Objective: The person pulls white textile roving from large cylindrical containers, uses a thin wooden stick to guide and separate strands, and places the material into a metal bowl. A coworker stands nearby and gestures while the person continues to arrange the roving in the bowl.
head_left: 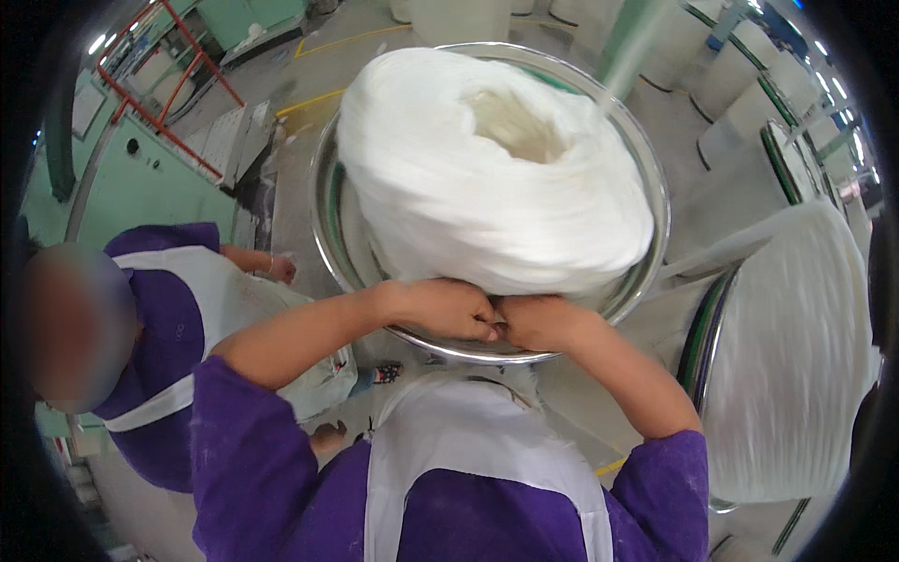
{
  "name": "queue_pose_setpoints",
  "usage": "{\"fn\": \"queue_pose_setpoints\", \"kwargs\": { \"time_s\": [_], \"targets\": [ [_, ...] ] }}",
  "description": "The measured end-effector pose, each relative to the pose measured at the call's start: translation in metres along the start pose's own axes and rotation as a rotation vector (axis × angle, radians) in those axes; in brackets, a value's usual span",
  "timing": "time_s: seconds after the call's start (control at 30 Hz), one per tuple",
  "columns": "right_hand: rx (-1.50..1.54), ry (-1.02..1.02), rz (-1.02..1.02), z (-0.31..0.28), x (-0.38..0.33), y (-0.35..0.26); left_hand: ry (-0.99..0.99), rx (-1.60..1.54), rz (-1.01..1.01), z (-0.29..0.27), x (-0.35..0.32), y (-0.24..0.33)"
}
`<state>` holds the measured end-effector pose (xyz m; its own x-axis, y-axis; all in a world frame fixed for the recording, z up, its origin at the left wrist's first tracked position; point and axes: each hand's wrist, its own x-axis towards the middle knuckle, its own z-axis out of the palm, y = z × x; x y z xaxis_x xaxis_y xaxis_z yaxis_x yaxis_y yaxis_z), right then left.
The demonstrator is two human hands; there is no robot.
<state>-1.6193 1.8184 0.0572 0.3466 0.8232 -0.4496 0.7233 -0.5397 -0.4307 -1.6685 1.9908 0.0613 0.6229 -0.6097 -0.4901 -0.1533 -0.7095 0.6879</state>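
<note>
A thick coil of white fibre sliver [421,187], with a hole through its middle, rises out of a large round can with a shiny metal rim [663,220]. At the near side of this can, my left hand [448,309] and my right hand [534,322] meet just inside the rim, below the coil. Both are closed, fingers curled and tips almost touching. Whatever they pinch between them is too small and hidden to make out. The backs of the hands lie close against the coil's lower edge.
A person in a purple shirt and white apron [178,290] stands close on my left. To the right, another can overflows with white sliver [787,365]. More tall pale cans [740,117] stand behind it. A green machine [150,192] with a red rail [192,66] is at far left.
</note>
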Motion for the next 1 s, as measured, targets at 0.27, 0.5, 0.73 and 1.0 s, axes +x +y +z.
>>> {"fn": "queue_pose_setpoints", "kwargs": {
  "time_s": [0.27, 0.5, 0.73, 1.0],
  "targets": [
    [-0.028, 0.096, -0.126, 0.007, -0.002, 0.007, 0.17, 0.496, -0.079, 0.031, 0.019, -0.029],
    [-0.096, -0.028, 0.009, 0.002, 0.0, -0.002, 0.112, 0.315, -0.19, 0.03, 0.036, -0.028],
    [-0.281, 0.307, -0.167, 0.023, -0.007, 0.01, 0.134, 0.537, -0.153, 0.034, 0.05, -0.038],
    [-0.041, 0.069, -0.105, 0.015, 0.0, 0.002, 0.275, 0.538, -0.023, 0.048, 0.056, -0.05]
  ]
}}
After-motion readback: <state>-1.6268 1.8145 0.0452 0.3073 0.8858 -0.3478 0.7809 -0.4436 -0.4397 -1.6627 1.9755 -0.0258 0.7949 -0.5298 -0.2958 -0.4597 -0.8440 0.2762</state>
